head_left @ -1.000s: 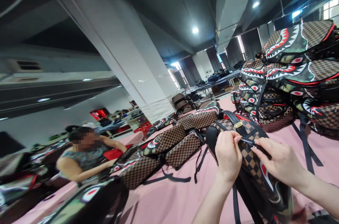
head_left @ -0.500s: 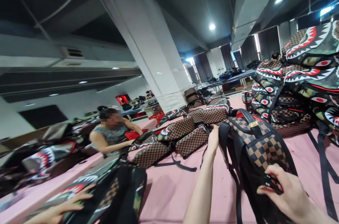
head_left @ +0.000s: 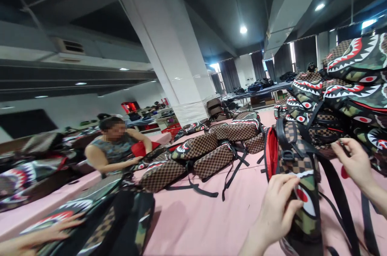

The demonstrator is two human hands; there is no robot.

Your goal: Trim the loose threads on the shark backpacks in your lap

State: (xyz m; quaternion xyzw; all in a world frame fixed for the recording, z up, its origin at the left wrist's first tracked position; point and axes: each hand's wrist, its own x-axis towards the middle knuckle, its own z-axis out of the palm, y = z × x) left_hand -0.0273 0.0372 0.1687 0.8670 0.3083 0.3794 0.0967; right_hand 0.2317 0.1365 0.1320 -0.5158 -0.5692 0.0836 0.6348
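A checkered backpack [head_left: 308,219] with a shark eye and camouflage on its side stands on the pink table right in front of me. Its red lining shows at an open edge, and black straps hang at its right. My left hand [head_left: 276,207] grips the side of this backpack beside the eye, fingers bent against the fabric. Raised to the right of the bag, my right hand [head_left: 356,163] is closed in a pinch. A small dark thing shows between its fingertips, too small to name.
Shark-print backpacks [head_left: 352,90] are stacked high at the right. Several checkered bags [head_left: 213,161] lie across the pink table [head_left: 205,223], straps trailing. At lower left another person's hand [head_left: 57,227] rests on a black bag [head_left: 121,219]. A co-worker [head_left: 111,149] leans in at left, beyond which stands a pillar [head_left: 169,46].
The backpack has turned, bringing its shark-eye side and red lining into view. My left hand has come back from its far side onto its near side; my right hand has risen to the right.
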